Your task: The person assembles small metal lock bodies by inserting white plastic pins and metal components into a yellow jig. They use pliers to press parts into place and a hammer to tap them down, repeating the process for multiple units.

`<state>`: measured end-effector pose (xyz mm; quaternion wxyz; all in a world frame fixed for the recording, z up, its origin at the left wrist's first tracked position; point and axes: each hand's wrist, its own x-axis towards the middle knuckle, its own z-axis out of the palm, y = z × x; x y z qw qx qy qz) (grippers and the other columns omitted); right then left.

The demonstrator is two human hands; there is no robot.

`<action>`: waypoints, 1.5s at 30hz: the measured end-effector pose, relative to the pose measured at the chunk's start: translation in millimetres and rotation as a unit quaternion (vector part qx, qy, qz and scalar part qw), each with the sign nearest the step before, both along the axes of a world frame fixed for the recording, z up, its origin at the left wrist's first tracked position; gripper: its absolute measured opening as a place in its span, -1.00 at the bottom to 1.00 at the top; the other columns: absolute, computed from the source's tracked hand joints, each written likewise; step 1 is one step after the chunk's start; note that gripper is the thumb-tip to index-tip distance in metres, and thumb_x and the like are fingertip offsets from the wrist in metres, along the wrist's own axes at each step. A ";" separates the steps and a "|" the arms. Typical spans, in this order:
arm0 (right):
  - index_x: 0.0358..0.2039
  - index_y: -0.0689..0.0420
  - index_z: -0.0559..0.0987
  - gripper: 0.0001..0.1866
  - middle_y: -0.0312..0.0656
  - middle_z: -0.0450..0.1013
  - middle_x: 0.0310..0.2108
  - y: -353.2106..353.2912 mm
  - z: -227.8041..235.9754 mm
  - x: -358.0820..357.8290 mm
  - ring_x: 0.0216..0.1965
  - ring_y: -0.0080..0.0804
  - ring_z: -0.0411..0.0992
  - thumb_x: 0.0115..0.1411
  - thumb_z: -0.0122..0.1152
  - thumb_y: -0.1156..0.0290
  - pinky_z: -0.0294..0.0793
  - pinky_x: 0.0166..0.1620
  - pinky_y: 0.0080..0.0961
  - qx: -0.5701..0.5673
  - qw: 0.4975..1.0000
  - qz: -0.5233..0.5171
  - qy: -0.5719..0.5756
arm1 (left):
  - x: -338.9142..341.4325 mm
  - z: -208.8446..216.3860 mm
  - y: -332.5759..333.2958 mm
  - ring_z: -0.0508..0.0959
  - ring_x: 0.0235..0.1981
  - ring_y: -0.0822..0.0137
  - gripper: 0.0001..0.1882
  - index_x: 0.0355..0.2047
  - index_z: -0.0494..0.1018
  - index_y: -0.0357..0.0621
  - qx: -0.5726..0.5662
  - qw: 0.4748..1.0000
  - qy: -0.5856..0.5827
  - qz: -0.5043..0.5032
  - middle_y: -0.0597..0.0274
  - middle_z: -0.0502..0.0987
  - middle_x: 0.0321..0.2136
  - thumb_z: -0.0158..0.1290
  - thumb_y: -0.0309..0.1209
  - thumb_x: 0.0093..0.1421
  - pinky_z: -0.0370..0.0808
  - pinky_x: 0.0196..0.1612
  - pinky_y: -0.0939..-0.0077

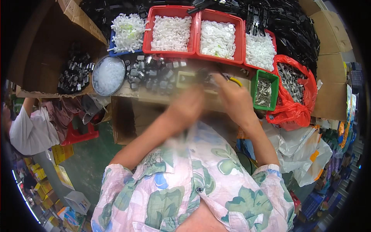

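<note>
My left hand (188,103) is over the front edge of the work table, smeared by motion, so its fingers cannot be made out. Close beside it, my right hand (234,96) has its fingers drawn together at the table edge; what they hold, if anything, is hidden. A blurred dark piece (205,75) shows just beyond both hands. The yellow handle (235,81) of a tool pokes out by the right hand's knuckles. Left of the dark piece is a pale yellow block (185,79). Small black and clear plastic parts (152,73) lie loose farther left.
Red trays (196,50) of small white parts line the back, with a blue tray (113,43) at their left. On the right are a green box (275,92) of metal pins and a red bag (288,112) of grey parts. A round tub (108,76) stands left; another person's sleeve (33,129) shows.
</note>
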<state>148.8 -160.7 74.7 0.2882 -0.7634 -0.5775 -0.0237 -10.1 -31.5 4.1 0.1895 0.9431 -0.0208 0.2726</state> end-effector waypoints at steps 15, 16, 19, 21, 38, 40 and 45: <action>-0.04 0.13 0.54 -0.72 0.03 0.54 -0.41 -21.8 6.9 44.7 -0.43 0.07 0.53 0.21 0.23 0.45 0.49 -0.37 -0.07 0.010 0.995 -0.100 0.020 | 7.9 8.5 17.9 0.51 0.11 -0.05 -0.59 -0.05 0.50 -0.41 0.012 0.999 -0.004 0.042 -0.10 0.53 0.00 0.15 -0.64 0.03 0.47 0.14 0.16; -0.06 0.14 0.55 -0.73 0.02 0.54 -0.41 -24.2 12.5 62.2 -0.43 0.06 0.53 0.21 0.23 0.45 0.49 -0.37 -0.09 0.007 0.990 -0.139 -0.025 | 13.8 8.9 17.7 0.50 0.12 -0.05 -0.59 -0.04 0.50 -0.40 0.019 0.999 -0.009 0.048 -0.09 0.52 0.02 0.13 -0.65 0.03 0.46 0.14 0.15; -0.11 0.14 0.59 -0.77 -0.03 0.51 -0.44 -28.8 13.0 116.3 -0.45 0.02 0.51 0.20 0.24 0.45 0.46 -0.40 -0.14 0.027 0.972 -0.184 -0.142 | 28.7 8.4 16.4 0.48 0.14 -0.03 -0.55 0.01 0.47 -0.37 0.074 0.994 0.037 0.068 -0.05 0.50 0.04 0.07 -0.67 0.04 0.44 0.15 0.14; -0.13 0.14 0.60 -0.78 -0.07 0.49 -0.44 -33.2 4.9 143.2 -0.43 -0.02 0.50 0.19 0.25 0.46 0.45 -0.40 -0.17 -0.003 0.958 -0.218 -0.184 | 35.4 3.0 18.3 0.48 0.13 -0.02 -0.52 0.04 0.45 -0.36 0.039 0.997 0.047 0.040 -0.06 0.50 0.02 0.04 -0.70 0.04 0.44 0.13 0.15; -0.18 0.28 0.47 -0.63 0.03 0.36 -0.03 -40.9 -28.6 37.9 -0.01 0.02 0.38 0.02 0.38 0.44 0.47 -0.07 -0.14 -0.154 0.986 -0.009 -0.067 | 8.5 23.8 25.9 0.56 -0.09 0.30 -0.62 -0.03 0.22 -0.16 -0.566 0.821 -0.074 0.019 0.15 0.35 -0.09 0.07 -0.72 0.24 0.45 0.08 0.40; -0.21 0.30 0.48 -0.63 0.02 0.35 -0.06 -35.5 -28.9 38.7 -0.05 0.01 0.35 -0.02 0.35 0.44 0.46 -0.10 -0.12 -0.165 0.985 -0.021 -0.054 | 7.6 24.0 31.1 0.57 -0.12 0.28 -0.65 -0.05 0.24 -0.15 -0.437 0.894 -0.096 0.011 0.12 0.36 -0.10 0.07 -0.71 0.24 0.46 0.03 0.39; -0.42 0.29 0.56 -0.82 0.01 0.38 -0.21 -20.3 -27.4 37.8 -0.17 -0.02 0.36 -0.09 0.28 0.51 0.46 -0.16 -0.15 -0.221 0.969 -0.083 -0.070 | 10.0 19.8 24.8 0.49 -0.35 0.43 -0.73 -0.13 0.30 -0.22 -0.355 0.931 -0.008 0.089 0.21 0.48 -0.32 0.11 -0.66 0.23 0.44 -0.22 0.55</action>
